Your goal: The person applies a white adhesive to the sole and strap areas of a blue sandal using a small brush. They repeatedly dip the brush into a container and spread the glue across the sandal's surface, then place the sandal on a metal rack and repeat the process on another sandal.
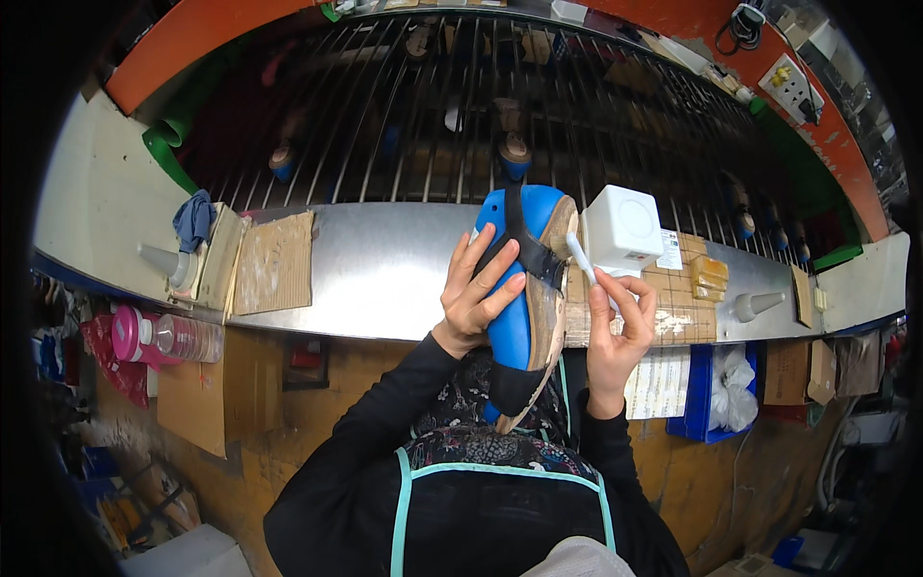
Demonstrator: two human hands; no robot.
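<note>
In front of me a sandal [553,327] with black straps sits on a blue shoe last [510,332], tilted with its sole edge facing right. My left hand [476,288] grips it from the left, with fingers spread over the blue last and a black strap. Between the thumb and fingers of my right hand [620,327] is a slim white brush [579,255]. The brush head is up against the sole edge. Just right of it stands a white square container [625,226] on the bench, behind my right hand.
Beyond the metal bench [375,260] runs a rack of metal rods [365,106] carrying other shoes on lasts. Cardboard [276,264] lies at left. A yellowish block [710,277] and a grey cone [758,306] are at right. Below hangs a blue bin [700,399] with plastic bags.
</note>
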